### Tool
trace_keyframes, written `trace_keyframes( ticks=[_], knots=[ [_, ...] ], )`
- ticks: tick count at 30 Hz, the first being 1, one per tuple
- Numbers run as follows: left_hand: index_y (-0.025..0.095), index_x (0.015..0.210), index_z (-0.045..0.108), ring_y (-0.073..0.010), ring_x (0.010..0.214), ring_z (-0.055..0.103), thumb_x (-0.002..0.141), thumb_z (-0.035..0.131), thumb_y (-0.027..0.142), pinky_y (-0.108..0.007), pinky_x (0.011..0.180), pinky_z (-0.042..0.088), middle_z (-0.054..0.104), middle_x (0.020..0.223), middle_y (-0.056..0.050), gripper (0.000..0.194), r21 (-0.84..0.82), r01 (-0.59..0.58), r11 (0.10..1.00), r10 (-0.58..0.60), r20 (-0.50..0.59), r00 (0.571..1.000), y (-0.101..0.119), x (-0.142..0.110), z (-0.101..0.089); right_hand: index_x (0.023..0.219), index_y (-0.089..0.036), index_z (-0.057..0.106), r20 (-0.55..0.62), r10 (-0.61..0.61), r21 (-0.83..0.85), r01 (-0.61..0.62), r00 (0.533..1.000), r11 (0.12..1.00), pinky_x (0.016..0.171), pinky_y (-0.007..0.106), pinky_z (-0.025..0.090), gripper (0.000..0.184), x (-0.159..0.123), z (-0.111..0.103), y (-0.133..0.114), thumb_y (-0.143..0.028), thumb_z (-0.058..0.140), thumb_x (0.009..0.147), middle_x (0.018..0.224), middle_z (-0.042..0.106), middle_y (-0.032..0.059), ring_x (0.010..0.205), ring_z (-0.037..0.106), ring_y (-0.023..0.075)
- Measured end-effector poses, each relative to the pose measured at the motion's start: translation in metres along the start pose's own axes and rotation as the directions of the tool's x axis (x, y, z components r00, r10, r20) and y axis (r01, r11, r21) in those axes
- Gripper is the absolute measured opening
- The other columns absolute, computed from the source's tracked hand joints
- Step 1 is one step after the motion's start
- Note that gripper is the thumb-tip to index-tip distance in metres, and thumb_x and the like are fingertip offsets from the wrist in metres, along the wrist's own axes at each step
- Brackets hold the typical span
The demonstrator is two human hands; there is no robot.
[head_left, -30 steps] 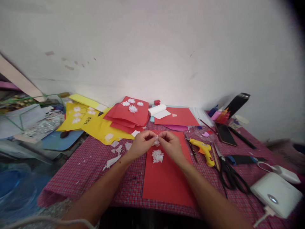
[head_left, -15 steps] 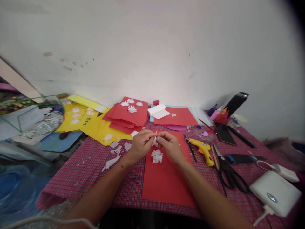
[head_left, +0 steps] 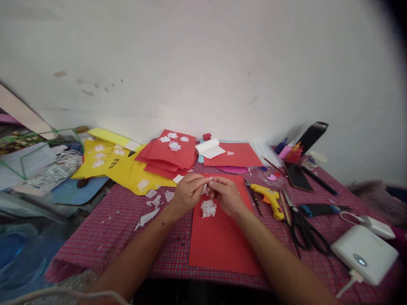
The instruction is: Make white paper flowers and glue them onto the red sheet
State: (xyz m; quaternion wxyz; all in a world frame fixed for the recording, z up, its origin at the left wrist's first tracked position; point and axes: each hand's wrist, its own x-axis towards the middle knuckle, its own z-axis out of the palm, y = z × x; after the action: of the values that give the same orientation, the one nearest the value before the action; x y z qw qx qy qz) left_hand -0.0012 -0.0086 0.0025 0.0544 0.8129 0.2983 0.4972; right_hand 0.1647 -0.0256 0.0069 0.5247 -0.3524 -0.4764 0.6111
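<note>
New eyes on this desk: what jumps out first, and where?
Probably the bright red sheet at the near middle of the checked cloth, with a ruffled white paper cluster on it. Just beyond the cluster, the left hand and right hand pinch a bit of white paper between them. Next, likely the yellow glue gun, right of the sheet.

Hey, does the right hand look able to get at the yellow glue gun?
Likely yes: the yellow glue gun lies uncovered, right of the red sheet, though the right hand is pinching white paper together with the left hand.
</note>
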Motion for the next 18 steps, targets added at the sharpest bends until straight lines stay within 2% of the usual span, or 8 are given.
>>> trace_keyframes(
  ticks=[11,18],
  knots=[
    [0.022,0.11,0.069,-0.016,0.092,0.062,0.089,0.052,0.014,-0.033,0.087,0.05,0.069,0.101,-0.006,0.028,0.023,-0.007,1.0,0.007,0.016,1.0,-0.0002,-0.001,-0.0002,0.068,-0.017,0.063,-0.021,0.001,-0.004,-0.001,1.0,1.0,0.049,0.024,0.033,0.013,0.0007,-0.0003,0.0021,-0.026,0.065,0.077,0.065,0.062,0.0013,0.049,0.048,0.01],
    [0.022,0.111,0.068,-0.0161,0.093,0.063,0.089,0.052,0.015,-0.033,0.086,0.051,0.07,0.101,-0.008,0.028,-0.024,0.02,1.0,-0.019,0.026,0.999,0.0018,-0.0002,0.0001,0.067,-0.018,0.062,-0.04,-0.027,-0.043,0.025,0.999,0.999,0.049,0.024,0.035,0.015,0.0011,-0.0001,0.0023,-0.03,0.065,0.076,0.064,0.061,0.0007,0.05,0.048,0.0099]
  ],
)
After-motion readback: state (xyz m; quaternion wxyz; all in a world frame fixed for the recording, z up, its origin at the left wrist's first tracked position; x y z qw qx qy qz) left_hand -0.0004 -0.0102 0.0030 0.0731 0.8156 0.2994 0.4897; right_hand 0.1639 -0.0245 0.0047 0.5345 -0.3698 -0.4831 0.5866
